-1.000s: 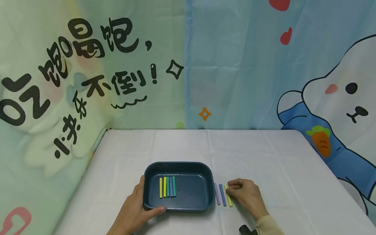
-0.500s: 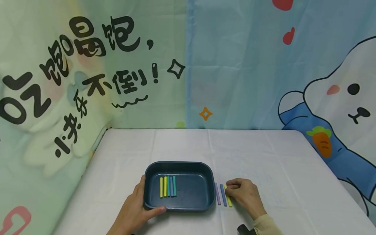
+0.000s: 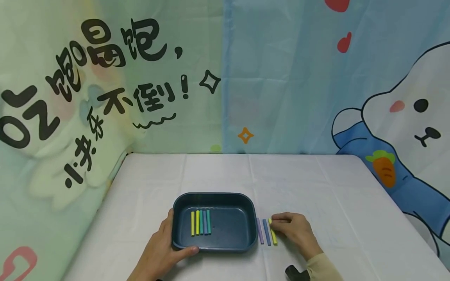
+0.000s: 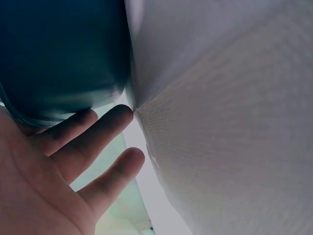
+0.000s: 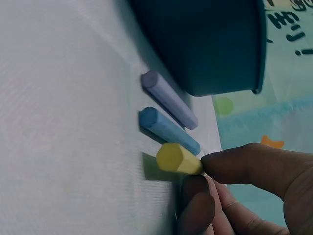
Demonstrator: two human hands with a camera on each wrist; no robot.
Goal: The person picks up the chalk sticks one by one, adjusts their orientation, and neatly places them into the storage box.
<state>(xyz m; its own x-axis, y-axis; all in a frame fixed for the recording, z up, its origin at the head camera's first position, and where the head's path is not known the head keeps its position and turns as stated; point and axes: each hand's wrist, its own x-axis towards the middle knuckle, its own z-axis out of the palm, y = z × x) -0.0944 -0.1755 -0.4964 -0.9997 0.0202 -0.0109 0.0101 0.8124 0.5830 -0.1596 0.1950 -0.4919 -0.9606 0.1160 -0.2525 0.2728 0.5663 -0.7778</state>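
Observation:
A dark blue rectangular tray [image 3: 232, 244] stands on the white table. My left hand [image 3: 159, 249] holds its near left corner, thumb along the front wall and fingers by the left side. In the left wrist view the fingertips [image 4: 124, 115] are spread beside the tray's wall. Several chalk sticks, yellow, green and blue [image 3: 205, 223], lie in a row inside the tray. To the right of it, my right hand [image 3: 293, 232] pinches a yellow chalk stick [image 5: 176, 159] between thumb and fingertips. A blue chalk stick [image 5: 168, 129] and a purple one [image 5: 171, 100] lie between that hand and the tray.
A black object [image 3: 295, 273] shows at the right sleeve's cuff. White cloth [image 3: 334, 195] covers the table, with a printed curtain [image 3: 281, 78] along its back and left sides.
The right wrist has shifted very slightly while its fingertips stay on the yellow chalk stick. Tray, left hand and the other chalk sticks look the same.

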